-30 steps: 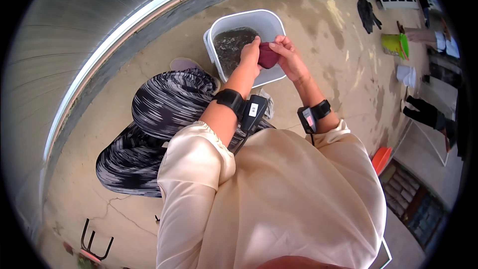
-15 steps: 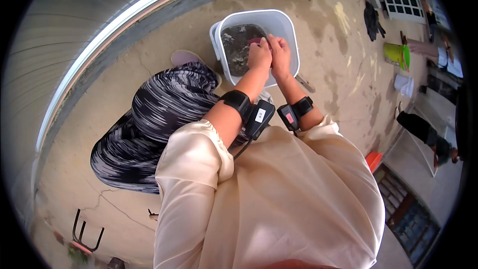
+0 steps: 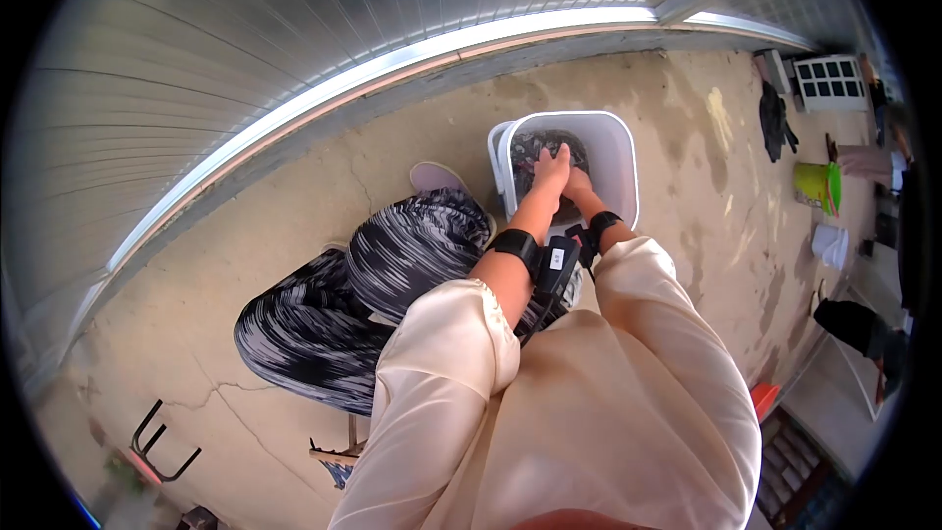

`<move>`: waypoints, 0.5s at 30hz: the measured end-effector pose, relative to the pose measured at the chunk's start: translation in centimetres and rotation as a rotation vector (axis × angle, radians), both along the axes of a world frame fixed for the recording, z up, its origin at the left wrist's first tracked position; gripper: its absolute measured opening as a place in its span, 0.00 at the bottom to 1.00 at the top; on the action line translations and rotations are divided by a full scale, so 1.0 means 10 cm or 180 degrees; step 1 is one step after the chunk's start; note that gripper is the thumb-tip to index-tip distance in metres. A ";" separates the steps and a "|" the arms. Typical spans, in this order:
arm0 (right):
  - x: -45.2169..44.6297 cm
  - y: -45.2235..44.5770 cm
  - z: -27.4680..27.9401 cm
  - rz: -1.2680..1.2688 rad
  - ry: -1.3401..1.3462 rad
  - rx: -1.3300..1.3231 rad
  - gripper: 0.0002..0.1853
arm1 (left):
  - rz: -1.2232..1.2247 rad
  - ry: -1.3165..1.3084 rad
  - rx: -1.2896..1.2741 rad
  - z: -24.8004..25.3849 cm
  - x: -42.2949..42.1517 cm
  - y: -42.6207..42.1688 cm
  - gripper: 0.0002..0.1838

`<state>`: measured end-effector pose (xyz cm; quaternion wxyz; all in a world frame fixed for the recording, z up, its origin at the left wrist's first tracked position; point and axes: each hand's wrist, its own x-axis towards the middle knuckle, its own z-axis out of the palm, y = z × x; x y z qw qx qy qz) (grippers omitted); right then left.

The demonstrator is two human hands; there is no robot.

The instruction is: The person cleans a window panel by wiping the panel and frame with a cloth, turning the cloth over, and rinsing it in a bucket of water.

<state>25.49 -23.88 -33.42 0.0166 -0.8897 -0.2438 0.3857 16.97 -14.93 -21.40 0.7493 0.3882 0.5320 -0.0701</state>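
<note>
A white square bucket (image 3: 620, 162) stands on the ground in front of me, with dark, cloudy water (image 3: 530, 144) and pale suds in it. Both my hands are down inside it, close together. My left hand (image 3: 551, 173) is closed, its knuckles toward me, over the dark water. Just right of it, my right hand (image 3: 578, 184) is closed too and partly covered by the left. Whatever lies between the fingers is hidden. Black bands with small boxes (image 3: 557, 260) are strapped round both forearms.
A patterned trouser leg (image 3: 422, 245) and a shoe (image 3: 438, 178) are left of the bucket. Farther right stand a green bucket (image 3: 812, 185), a white container (image 3: 830, 245) and a dark glove-like item (image 3: 775, 123). Another person (image 3: 852, 324) is at the far right. A metal wall runs behind.
The view has tilted, so the bucket appears lower and farther right. My hands have gone deeper into the bucket, and the reddish thing seen at my fingers before is out of sight.
</note>
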 end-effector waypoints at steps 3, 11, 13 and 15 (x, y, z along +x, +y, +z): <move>0.06 -0.05 -0.20 0.0186 0.0603 0.0321 0.18 | -0.0190 0.0138 -0.0317 0.06 -0.04 0.04 0.43; -0.04 -0.34 1.85 -0.0790 0.1899 0.1873 0.11 | -0.0115 0.0866 -0.0425 0.40 -0.09 0.00 0.41; -0.12 -0.37 2.20 -0.1110 0.2444 0.2040 0.11 | -0.0044 0.0479 -0.0406 -0.32 -0.04 -0.16 0.35; -0.12 -0.41 2.17 -0.1364 0.2610 0.2522 0.11 | 0.0026 0.0084 -0.0401 -0.43 -0.01 -0.18 0.30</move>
